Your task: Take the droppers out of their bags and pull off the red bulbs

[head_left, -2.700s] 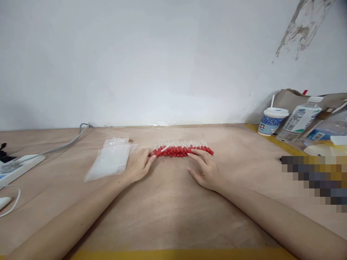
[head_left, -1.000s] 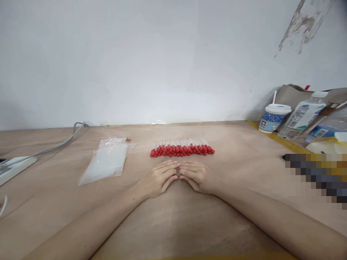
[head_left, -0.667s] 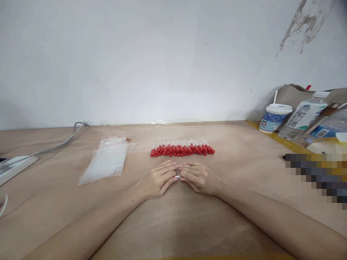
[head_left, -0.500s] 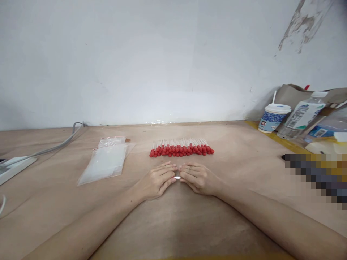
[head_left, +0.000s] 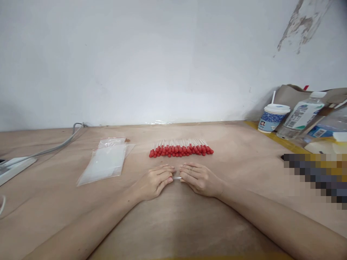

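My left hand [head_left: 156, 182] and my right hand [head_left: 199, 179] rest close together at the middle of the table, fingers pinched. Between their fingertips shows a short stretch of a thin, clear shiny strip [head_left: 176, 178], each hand gripping one end; the rest of it is hidden under the fingers. Just beyond the hands lies a row of red-tipped white sticks [head_left: 180, 150], heads toward me and stems toward the wall. To the left of my left hand, clear zip-lock bags [head_left: 107, 162] lie flat in an overlapping pile.
A grey cable [head_left: 62, 144] runs along the left to a white box-like thing [head_left: 17, 168]. At the right stand a paper cup [head_left: 273, 119] with a straw, a plastic bottle [head_left: 303, 115] and a beige bag [head_left: 288, 94]. The wall [head_left: 173, 65] closes off the back.
My left hand has shifted slightly left, away from my right hand, so more of the clear strip shows between them. The sticks and bags have not moved.
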`<state>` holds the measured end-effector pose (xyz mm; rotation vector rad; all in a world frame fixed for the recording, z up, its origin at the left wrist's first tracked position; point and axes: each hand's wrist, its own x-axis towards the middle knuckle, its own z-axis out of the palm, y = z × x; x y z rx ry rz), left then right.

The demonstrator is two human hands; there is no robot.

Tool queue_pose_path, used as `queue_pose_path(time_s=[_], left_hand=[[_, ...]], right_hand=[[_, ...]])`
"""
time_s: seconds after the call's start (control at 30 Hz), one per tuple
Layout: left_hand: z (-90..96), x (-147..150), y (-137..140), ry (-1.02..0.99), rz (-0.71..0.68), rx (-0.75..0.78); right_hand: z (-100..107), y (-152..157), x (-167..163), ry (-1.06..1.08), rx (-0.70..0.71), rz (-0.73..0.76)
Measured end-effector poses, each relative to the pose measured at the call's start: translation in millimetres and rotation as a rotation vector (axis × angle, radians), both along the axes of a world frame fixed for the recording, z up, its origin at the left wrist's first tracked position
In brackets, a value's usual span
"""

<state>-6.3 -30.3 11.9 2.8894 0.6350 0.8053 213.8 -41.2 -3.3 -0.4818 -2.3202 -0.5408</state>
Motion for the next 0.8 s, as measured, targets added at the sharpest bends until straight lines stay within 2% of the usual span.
queue_pose_path(time_s=[0.27, 0.4, 0.5, 0.63, 0.8], left_hand=[[-4.8, -1.7, 0.7, 0.038, 0.013, 0.015], [-6.5, -11.0, 1.2, 0.011, 0.054, 0.035], [-3.6, -24.0, 6.5, -0.045, 0.187, 0.075], [2.4, -41.1, 24.2, -0.135, 0.477, 0.132], [5.4, -66.4, 48.5, -0.117, 0.751, -0.006]], right_hand=[[-0.7, -1.5, 0.8, 0.018, 0.025, 0.028], [-1.2, 0.2, 11.7, 0.015, 0.047, 0.042], [-2.5, 3.8, 22.5, 0.071, 0.003, -0.039], [-5.1, 3.8, 19.5, 0.081, -0.083, -0.214], [-3.9, -2.8, 1.2, 0.053, -0.218, -0.244]])
